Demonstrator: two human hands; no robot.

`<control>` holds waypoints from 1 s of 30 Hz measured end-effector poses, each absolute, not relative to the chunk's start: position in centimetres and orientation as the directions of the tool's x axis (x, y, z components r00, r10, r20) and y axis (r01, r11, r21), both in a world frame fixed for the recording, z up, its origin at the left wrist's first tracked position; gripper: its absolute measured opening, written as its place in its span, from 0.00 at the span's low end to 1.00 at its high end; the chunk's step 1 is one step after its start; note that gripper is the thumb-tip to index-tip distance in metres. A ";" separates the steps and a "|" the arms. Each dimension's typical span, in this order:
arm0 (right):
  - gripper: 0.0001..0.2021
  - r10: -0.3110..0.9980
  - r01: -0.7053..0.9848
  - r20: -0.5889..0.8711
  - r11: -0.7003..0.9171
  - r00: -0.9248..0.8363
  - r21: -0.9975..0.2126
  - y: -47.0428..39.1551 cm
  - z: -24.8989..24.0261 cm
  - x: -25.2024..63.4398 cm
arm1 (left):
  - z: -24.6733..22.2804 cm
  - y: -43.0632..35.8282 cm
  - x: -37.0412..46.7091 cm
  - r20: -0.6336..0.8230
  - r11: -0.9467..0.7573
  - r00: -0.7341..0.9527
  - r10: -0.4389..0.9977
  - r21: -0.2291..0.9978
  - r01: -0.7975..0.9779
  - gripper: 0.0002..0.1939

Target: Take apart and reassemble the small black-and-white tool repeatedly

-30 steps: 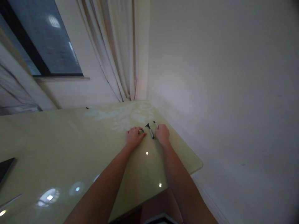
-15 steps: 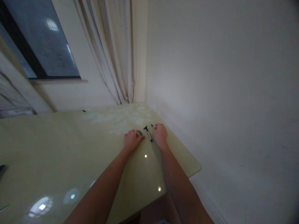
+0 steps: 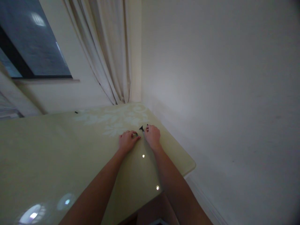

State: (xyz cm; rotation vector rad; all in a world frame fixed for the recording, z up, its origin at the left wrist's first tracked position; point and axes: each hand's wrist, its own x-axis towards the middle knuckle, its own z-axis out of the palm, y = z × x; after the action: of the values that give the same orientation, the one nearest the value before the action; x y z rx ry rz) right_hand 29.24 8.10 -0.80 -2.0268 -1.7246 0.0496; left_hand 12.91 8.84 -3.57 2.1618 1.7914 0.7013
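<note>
A black-headed razor [image 3: 142, 128] lies on the pale yellow table [image 3: 93, 159] between my hands. Most of its handle is hidden by my right hand [image 3: 152, 136], whose fingers are closed around a small dark-tipped white object [image 3: 147, 125]. On the other side, my left hand [image 3: 127, 141] rests on the tabletop with thumb and fingers round a small dark green object [image 3: 137, 134]. What exactly either small object is cannot be made out.
A small black item [image 3: 76, 112] lies near the table's back edge. Beyond stand a beige curtain [image 3: 112, 56] and a window [image 3: 37, 40]. A plain wall [image 3: 211, 93] runs along the right side of the table.
The camera view has turned slightly right. My right hand has moved left toward the razor with the small object and now covers much of its handle. My left hand keeps its grip.
</note>
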 end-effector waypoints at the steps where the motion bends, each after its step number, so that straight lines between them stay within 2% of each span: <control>1: 0.12 0.943 0.928 0.267 -0.095 0.201 -0.361 8.1 -0.8 29.1 | -3.6 8.8 12.9 0.204 -0.214 0.129 0.970 0.478 0.852 0.18; 7: 0.11 0.955 0.941 0.232 -0.103 0.184 -0.322 7.9 -0.9 28.8 | -3.6 8.8 13.0 0.207 -0.206 0.119 0.971 0.481 0.852 0.20; 13: 0.11 0.959 0.944 0.219 -0.106 0.180 -0.311 8.1 -1.3 28.8 | -3.4 8.6 13.0 0.212 -0.209 0.115 0.970 0.503 0.839 0.17; 21: 0.11 0.963 0.946 0.208 -0.103 0.173 -0.308 8.0 -1.3 28.9 | -3.1 8.9 12.8 0.216 -0.225 0.115 0.970 0.605 0.764 0.18; 27: 0.11 0.959 0.933 0.192 -0.135 0.208 -0.334 8.2 -1.6 29.3 | -2.7 6.5 3.8 0.237 -0.231 0.097 0.967 0.649 0.724 0.20; 30: 0.10 0.945 0.883 0.198 -0.148 0.259 -0.446 8.5 -1.6 29.3 | -2.9 4.6 -3.5 0.220 -0.094 -0.049 0.974 0.594 0.799 0.21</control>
State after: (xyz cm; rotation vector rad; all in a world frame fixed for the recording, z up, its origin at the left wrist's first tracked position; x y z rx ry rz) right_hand 29.31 8.48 -1.58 -2.0624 -1.6536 0.1759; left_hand -3.55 4.61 -2.93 1.9436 1.8949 0.8761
